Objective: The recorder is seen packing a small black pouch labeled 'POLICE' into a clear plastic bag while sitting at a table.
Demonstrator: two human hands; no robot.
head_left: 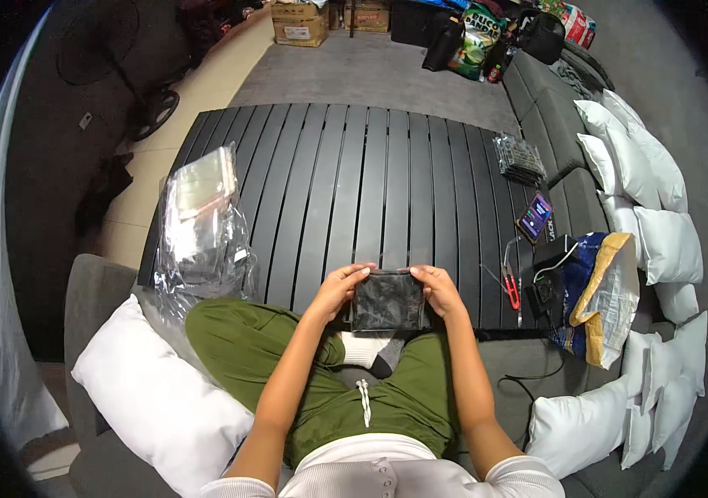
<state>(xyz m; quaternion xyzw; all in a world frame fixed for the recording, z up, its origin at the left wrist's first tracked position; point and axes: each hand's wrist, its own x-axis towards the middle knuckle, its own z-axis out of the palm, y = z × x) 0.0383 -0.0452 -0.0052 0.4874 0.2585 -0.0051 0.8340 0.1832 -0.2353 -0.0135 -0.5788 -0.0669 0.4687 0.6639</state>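
Note:
Between my two hands is a square, dark, shiny plastic packet [387,304], held upright at the near edge of the black slatted table [329,191]. My left hand [341,290] pinches its upper left corner with thumb and fingers. At the upper right corner, my right hand [437,290] grips it the same way. A faint transparent flap seems to rise above the packet's top edge. What is inside the packet cannot be made out.
Transparent plastic bags [205,216] lie on the table's left. Along its right are a stack of packets [520,158], a lit phone [535,217], a red-handled tool [511,290] and a blue-and-yellow bag [595,290]. White pillows [163,386] rest on the grey sofa [92,307].

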